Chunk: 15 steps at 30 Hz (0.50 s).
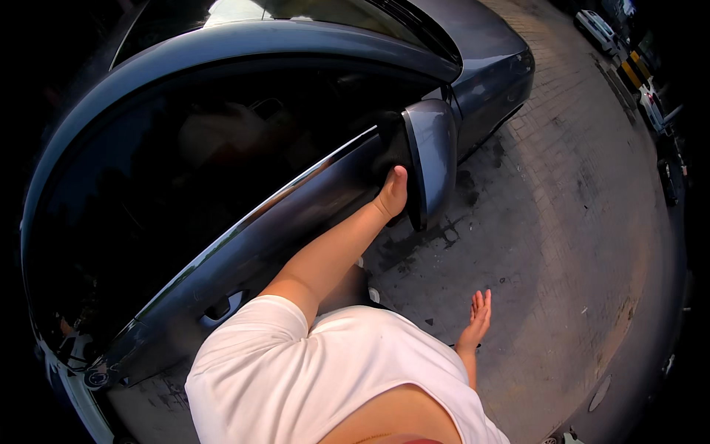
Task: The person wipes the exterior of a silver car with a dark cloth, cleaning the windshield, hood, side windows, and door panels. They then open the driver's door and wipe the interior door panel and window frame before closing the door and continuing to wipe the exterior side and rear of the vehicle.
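A dark grey-blue car fills the left and top, with its side mirror (434, 152) standing out from the front door (288, 194). My left hand (394, 190) is up against the dark, rear-facing side of that mirror. Only its thumb and wrist area show; the fingers are hidden, so whether they grip the housing or rest on it is unclear. Off to the right of my body, my right hand (476, 319) hangs in the air above the pavement. Its fingers are stretched out and hold nothing. Something dark and thin shows by its wrist.
A door handle (224, 308) sits close to my left sleeve. Dark side window glass (183, 150) reflects blurred shapes. Paving (554, 222) with dark stains stretches to the right. Other parked vehicles, including a white car (597, 30), and a yellow-black striped barrier (634, 71) stand farther off.
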Motion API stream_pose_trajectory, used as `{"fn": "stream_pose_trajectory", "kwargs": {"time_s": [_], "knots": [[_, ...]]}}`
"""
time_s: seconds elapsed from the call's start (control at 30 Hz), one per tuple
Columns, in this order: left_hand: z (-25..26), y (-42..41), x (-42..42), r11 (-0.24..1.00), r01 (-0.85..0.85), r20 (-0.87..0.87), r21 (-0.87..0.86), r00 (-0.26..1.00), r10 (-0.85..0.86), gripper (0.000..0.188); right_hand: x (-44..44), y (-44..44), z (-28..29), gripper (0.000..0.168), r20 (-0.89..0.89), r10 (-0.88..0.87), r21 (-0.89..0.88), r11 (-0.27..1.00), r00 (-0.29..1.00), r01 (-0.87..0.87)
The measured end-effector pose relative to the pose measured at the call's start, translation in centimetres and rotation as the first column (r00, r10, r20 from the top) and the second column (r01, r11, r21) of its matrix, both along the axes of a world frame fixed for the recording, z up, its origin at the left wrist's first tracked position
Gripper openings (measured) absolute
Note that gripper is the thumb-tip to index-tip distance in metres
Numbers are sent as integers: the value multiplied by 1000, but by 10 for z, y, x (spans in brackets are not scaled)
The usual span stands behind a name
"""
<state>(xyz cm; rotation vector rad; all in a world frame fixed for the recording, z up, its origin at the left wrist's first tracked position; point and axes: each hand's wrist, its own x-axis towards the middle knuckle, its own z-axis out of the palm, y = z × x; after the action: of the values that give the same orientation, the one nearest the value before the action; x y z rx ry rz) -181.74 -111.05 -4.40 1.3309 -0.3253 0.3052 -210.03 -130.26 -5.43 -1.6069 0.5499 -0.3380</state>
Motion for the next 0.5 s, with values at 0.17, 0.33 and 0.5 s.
{"fn": "stream_pose_trajectory", "kwargs": {"time_s": [0.17, 0.33, 0.5], "knots": [[20, 12, -8, 981, 92, -332, 169, 943, -31, 82, 25, 8, 9, 56, -108, 3, 203, 979, 994, 20], [-13, 10, -67, 913, 276, -380, 301, 913, -151, 83, 35, 16, 16, 56, -147, 34, 222, 975, 989, 0], [-22, -10, -152, 962, 184, -157, 203, 976, -153, 94, 42, 22, 21, 55, -122, 32, 152, 988, 992, -13]]}}
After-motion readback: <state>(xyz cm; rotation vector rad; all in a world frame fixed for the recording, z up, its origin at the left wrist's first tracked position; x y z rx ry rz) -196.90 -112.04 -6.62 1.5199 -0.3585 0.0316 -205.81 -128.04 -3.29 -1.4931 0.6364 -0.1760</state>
